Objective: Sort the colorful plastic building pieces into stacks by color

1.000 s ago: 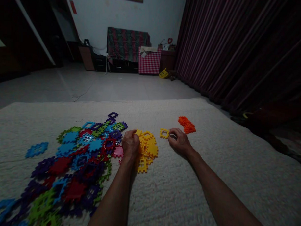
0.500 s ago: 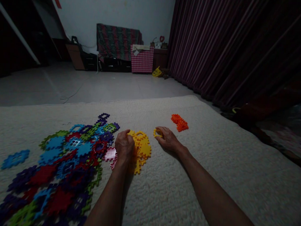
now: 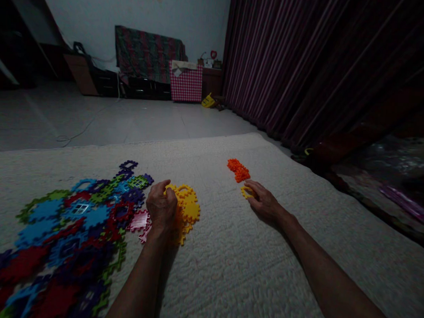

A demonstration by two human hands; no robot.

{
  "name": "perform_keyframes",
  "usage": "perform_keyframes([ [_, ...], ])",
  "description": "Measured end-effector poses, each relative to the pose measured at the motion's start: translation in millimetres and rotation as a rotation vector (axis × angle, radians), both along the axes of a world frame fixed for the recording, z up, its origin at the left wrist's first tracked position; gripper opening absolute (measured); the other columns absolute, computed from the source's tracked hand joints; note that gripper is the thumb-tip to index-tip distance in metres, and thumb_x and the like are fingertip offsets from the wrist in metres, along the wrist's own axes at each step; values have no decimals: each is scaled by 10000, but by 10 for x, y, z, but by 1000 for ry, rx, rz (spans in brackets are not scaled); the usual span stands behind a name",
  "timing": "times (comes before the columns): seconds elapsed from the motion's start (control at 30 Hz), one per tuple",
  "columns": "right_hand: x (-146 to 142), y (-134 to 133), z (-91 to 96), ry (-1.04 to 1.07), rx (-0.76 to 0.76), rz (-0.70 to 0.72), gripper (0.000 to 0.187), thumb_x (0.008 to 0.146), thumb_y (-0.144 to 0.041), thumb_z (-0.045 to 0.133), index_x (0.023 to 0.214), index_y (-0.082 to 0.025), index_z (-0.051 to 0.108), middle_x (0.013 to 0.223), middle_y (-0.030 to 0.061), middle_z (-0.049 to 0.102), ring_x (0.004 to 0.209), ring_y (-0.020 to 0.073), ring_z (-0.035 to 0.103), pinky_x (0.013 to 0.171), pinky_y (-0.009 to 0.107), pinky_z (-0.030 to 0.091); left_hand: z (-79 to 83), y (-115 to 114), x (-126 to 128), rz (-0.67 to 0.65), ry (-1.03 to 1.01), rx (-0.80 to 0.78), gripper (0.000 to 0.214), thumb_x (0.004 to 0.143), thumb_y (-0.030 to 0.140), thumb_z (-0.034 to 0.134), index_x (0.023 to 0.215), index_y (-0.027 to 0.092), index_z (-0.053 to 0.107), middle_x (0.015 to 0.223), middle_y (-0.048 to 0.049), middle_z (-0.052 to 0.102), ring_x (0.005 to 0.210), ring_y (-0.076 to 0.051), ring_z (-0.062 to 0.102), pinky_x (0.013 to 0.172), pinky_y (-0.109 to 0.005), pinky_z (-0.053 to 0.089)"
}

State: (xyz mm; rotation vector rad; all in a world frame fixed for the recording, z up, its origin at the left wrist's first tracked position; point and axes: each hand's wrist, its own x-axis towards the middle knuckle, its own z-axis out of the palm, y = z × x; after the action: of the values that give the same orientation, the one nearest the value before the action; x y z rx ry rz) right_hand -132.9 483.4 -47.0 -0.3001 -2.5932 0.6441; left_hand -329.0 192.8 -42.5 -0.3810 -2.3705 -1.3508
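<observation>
My right hand (image 3: 265,201) pinches a yellow toothed frame piece (image 3: 247,192), an interlocking plastic building piece with an open middle, just above or on the quilt; I cannot tell which. My left hand (image 3: 161,204) is curled at the left side of a pile of yellow toothed pieces (image 3: 191,209). Yellow shows at its fingertips, but what it grips, if anything, is hidden. Just beyond my right hand lies a small heap of orange toothed pieces (image 3: 238,169). Pink toothed pieces (image 3: 139,220) lie left of my left hand.
A large mixed spread of blue, red, purple and green toothed pieces (image 3: 59,246) covers the left of the pale quilt (image 3: 221,280). Farther off stand a low cabinet with a red checked cloth (image 3: 186,84) and a yellow object (image 3: 208,101). Dark curtains (image 3: 288,64) hang at the right.
My right hand has moved right, away from the yellow pile, carrying the yellow frame piece close to the orange heap. My left hand stays at the yellow pile. The view has swung right.
</observation>
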Motion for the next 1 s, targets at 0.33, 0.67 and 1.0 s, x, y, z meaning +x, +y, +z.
perform_keyframes([
  [0.33,-131,-197,-229,-11,189,-457,615,808,-449,605,1320,-114,545,1158,190,597,1065,339,569,963,502,473,265,252,626,-439,25,-228,318,824,183,485,1039,200,719,870,-47,737,778,-176,678,771,-285,529],
  [0.67,-304,-87,-174,-2,130,-494,499,776,-300,584,1241,-120,594,1116,180,641,997,320,584,908,460,483,-111,-116,1554,-741,131,-496,240,912,179,467,935,249,695,909,-76,671,835,-187,620,714,-282,498],
  [1.0,-292,-66,-258,48,138,-513,496,767,-290,566,1239,-140,594,1152,169,632,1053,323,573,953,459,469,-117,-5,1449,-713,0,-390,234,935,227,463,936,228,697,829,-54,648,778,-175,628,710,-287,489],
])
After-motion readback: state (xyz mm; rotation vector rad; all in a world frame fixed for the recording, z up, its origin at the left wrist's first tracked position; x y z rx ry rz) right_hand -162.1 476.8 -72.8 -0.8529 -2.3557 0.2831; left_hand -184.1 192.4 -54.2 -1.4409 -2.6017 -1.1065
